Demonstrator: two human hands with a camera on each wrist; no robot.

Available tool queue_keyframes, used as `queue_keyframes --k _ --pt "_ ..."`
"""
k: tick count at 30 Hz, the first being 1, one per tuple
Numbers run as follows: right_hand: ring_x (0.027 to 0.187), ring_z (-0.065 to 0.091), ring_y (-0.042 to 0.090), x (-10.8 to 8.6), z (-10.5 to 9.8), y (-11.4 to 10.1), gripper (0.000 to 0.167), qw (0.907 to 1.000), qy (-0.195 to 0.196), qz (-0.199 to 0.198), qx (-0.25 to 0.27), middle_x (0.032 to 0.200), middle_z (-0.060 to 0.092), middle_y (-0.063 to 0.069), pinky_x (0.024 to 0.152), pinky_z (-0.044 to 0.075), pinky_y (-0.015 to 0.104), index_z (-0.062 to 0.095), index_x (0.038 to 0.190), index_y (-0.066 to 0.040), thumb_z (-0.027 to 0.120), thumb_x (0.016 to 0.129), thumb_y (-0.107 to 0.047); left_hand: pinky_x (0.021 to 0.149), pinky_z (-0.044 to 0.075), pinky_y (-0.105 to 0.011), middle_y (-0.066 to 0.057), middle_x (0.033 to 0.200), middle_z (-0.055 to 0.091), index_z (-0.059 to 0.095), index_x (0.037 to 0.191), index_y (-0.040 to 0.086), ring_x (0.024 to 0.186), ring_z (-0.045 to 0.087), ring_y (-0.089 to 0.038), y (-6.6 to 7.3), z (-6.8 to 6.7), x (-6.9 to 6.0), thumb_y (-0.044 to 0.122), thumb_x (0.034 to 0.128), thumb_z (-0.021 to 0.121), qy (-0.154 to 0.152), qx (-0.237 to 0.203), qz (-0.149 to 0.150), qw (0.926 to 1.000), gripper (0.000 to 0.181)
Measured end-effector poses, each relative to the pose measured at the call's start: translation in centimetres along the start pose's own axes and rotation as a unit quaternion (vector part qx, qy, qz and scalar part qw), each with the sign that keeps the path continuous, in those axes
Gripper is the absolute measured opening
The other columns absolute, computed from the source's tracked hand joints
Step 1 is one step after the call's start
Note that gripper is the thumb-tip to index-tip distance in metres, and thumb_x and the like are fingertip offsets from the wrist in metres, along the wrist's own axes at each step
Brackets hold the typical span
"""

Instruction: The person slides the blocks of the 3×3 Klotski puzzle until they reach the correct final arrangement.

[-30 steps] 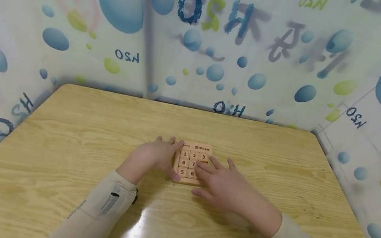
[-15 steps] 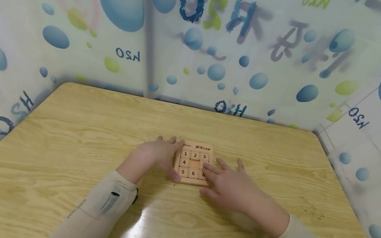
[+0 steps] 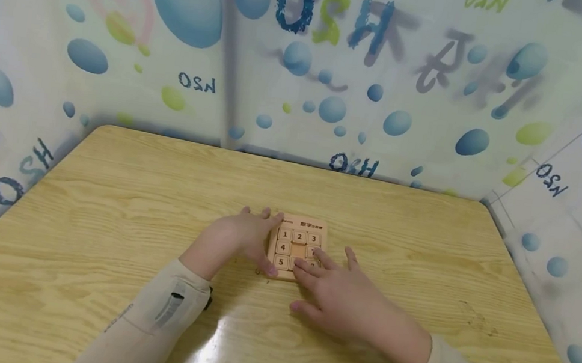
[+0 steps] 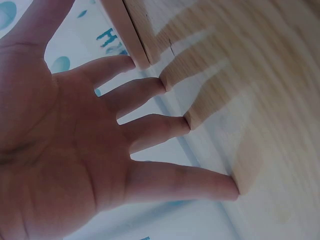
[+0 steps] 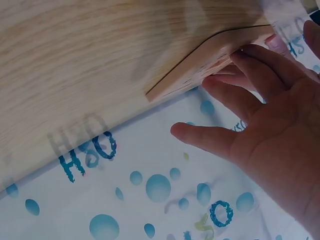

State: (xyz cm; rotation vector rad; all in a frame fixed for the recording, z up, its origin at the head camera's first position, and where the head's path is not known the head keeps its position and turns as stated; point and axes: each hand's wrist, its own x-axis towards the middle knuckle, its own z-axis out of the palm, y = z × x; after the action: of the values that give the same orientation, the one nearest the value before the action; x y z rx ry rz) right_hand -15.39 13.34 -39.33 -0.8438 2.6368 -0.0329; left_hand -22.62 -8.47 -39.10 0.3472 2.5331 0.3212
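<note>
A small wooden number slide puzzle [image 3: 313, 226] lies flat on the table, its gap [image 3: 297, 250] in the centre of the grid. Tiles 1, 2, 3 form the top row; 4 [image 3: 283, 248] and 5 [image 3: 281, 262] are below 1. My left hand [image 3: 237, 235] spans the puzzle's left side, thumb at the near corner, index finger at the far one. In the left wrist view its other straight fingertips rest on the table. My right hand [image 3: 345, 294] reaches from the right with spread fingers, a fingertip at the bottom middle tile. Its fingers partly cover the right-hand tiles.
The wooden table [image 3: 160, 177] stretches out around the puzzle. Behind and at both sides stands a wall covering [image 3: 292, 85] with blue and green drops and lettering, close against the table's edges.
Tile 7 slid right from the centre, leaving the gap there. My right hand moved right with it, then back left and nearer, onto the bottom row. My left hand kept its place.
</note>
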Motion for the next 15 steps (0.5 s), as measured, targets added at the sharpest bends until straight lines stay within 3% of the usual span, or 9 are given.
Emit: queue_keyframes --k 9,15 --pt "0.165 0.028 0.033 1.9 -0.2 0.9 0.067 0.9998 0.014 0.006 -0.014 0.172 0.039 -0.009 0.127 0.016 0.08 0.048 0.162 -0.023 0.055 0.106 -0.06 0.124 0.023 -0.08 -0.012 0.18 0.012 0.019 0.172 0.023 0.164 0.012 -0.052 -0.4 0.2 0.2 0.053 0.0777 0.091 0.004 0.0 -0.002 1.0 0.123" --pt "0.163 0.033 0.032 0.8 -0.7 1.0 0.059 0.9993 0.007 0.032 -0.015 0.163 0.054 -0.006 0.127 0.018 0.079 0.061 0.152 -0.022 0.055 0.106 -0.058 0.125 0.022 -0.079 -0.01 0.18 0.012 0.018 0.172 0.024 0.165 0.01 -0.05 -0.3 0.2 0.1 0.053 0.0781 0.091 0.008 -0.009 0.002 0.9999 0.123"
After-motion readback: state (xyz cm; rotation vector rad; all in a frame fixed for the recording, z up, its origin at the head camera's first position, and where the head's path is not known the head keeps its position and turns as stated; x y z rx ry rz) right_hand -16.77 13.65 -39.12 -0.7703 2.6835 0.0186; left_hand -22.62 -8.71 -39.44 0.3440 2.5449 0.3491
